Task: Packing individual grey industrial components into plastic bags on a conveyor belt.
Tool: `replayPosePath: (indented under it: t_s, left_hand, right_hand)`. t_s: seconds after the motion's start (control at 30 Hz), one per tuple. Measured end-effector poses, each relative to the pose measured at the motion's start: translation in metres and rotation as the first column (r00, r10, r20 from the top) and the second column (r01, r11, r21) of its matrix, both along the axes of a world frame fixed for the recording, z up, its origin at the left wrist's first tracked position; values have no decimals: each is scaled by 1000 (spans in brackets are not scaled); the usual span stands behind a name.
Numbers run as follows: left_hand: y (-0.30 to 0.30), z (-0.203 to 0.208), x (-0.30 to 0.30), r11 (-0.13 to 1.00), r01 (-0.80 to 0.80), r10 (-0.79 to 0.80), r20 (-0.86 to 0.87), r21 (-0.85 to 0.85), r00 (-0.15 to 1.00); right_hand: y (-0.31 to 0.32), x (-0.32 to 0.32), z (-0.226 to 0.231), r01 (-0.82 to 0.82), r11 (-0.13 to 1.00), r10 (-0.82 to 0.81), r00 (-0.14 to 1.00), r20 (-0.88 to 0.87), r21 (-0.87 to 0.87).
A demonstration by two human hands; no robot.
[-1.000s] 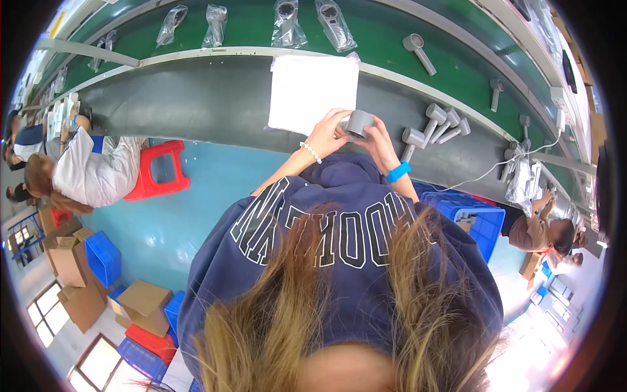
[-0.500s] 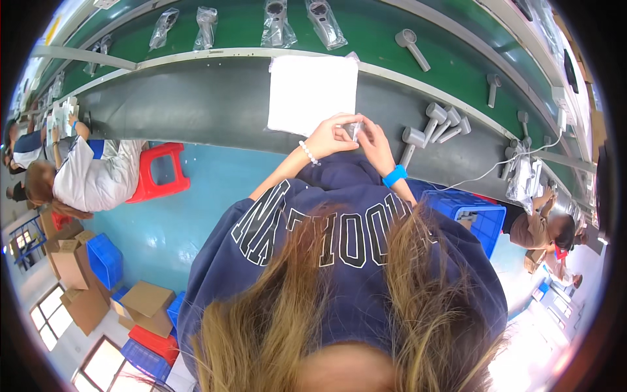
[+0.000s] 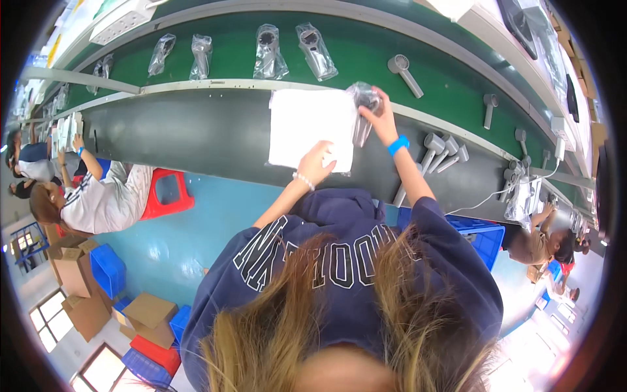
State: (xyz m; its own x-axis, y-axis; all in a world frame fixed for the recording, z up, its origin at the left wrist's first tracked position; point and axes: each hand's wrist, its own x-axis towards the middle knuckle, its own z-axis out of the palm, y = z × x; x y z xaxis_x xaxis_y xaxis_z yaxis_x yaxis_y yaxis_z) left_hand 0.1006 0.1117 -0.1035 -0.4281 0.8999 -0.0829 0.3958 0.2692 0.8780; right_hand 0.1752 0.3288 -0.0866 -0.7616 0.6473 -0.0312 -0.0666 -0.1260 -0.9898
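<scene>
My right hand point(image 3: 381, 119) is closed round a handheld fan in a clear plastic bag point(image 3: 367, 101), its round head up by my fingers and its handle pointing toward me. It is held at the right edge of a white stack of flat sheets or bags point(image 3: 307, 124), over the dark bench top. My left hand point(image 3: 316, 163) lies on the near right part of that stack, fingers stretched out and slightly bent. Whether a thin sheet is under its fingertips cannot be made out. Several bare grey fans point(image 3: 434, 144) lie on the bench to the right of my right forearm.
On the green belt point(image 3: 228, 59) beyond the bench rail lie bagged fans point(image 3: 268, 52) and bare fans point(image 3: 406, 73). A white cable point(image 3: 483, 204) crosses at right above a blue crate point(image 3: 480, 238). Another person point(image 3: 108, 193) sits at left on a red stool point(image 3: 171, 194).
My hands were together near my body with a clear-wrapped thing. Now the right has moved forward with the bagged fan, and the left has come apart onto the white stack.
</scene>
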Motion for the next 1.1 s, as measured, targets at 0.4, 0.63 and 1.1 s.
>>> replayPosePath:
  t_s: [0.4, 0.63, 1.1]
  left_hand:
    - [-40, -49, -4, 908, 390, -385, -677, -156, 627]
    - [-41, -40, -6, 895, 368, -447, -541, -254, 713]
    - [-30, -34, 0, 923, 364, -377, -493, -128, 784]
  right_hand:
    - [147, -99, -75, 500, 774, -622, 713, 323, 387]
    - [157, -81, -60, 381, 734, -664, 229, 711, 562]
    - [113, 16, -39, 321, 894, -328, 944, 33, -314]
